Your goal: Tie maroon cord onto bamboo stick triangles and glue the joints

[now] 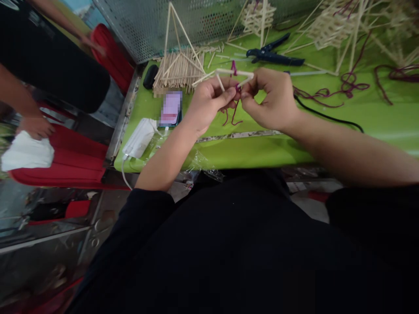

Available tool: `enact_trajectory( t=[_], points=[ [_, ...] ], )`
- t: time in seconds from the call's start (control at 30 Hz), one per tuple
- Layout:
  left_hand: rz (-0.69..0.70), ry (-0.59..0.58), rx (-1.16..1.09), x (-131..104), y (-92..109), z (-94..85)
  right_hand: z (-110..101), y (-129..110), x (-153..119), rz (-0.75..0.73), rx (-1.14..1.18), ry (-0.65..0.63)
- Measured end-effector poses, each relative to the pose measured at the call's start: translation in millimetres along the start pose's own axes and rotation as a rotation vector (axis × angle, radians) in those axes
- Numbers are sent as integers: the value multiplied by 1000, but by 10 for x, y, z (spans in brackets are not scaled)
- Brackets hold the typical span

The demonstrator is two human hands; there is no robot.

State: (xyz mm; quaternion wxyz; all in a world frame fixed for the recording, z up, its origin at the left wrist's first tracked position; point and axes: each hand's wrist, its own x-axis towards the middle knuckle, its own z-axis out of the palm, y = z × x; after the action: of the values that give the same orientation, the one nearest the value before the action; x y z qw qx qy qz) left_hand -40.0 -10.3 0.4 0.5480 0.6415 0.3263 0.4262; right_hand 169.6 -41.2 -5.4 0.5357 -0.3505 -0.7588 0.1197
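A small triangular frame of pale wooden sticks is held above the green tabletop. My left hand is closed round its lower left part, thumb and fingers pinching near the bottom corner. Purple string is tied on the upper stick, and more of it is wound at the corner between my hands, loose ends hanging below. My right hand pinches at that corner, thumb and forefinger on the purple string beside the stick. The exact knot is partly hidden by my fingers.
Behind my hands lie blue-handled cutters, a pile of sticks and stick structures. A phone and white power bank are at left. A black cable crosses the right. Another person stands left by red chairs.
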Motion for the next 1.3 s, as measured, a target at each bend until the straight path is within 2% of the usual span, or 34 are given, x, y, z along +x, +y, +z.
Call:
enact_trajectory(
  t=[0.13, 0.27, 0.37, 0.43, 0.6, 0.83, 0.97, 1.13, 1.3],
  points=[
    [-22, -6, -66, -44, 48, -4, -36, -10, -1, -23, -23, 6],
    [-84, 71, -109, -90, 122, 42, -53, -51, 2, -60, -7, -19],
    [-123, 100, -138, -96, 135, 63, -23, -48, 15, -68, 71, 88],
    [-158, 95, -169, -94, 130, 62, -6, -35, 26, -15, 133, 120],
    [-236, 100, -305, -89, 97, 45, -4, -40, 24, 121, 166, 0],
    [-177, 50, -298, -99, 124, 81, -4, -100, -9, 266, 204, 31],
    [-209, 71, -333, -106, 142, 103, -15, -77, 21, 287, 271, 24],
    [-198, 115, -332, -111, 168, 93, 51, 32, 84, 328, 472, 93],
    [-237, 148, -281, -125, 226, 91, 88, 3, 84, 476, 784, 44]
  ],
)
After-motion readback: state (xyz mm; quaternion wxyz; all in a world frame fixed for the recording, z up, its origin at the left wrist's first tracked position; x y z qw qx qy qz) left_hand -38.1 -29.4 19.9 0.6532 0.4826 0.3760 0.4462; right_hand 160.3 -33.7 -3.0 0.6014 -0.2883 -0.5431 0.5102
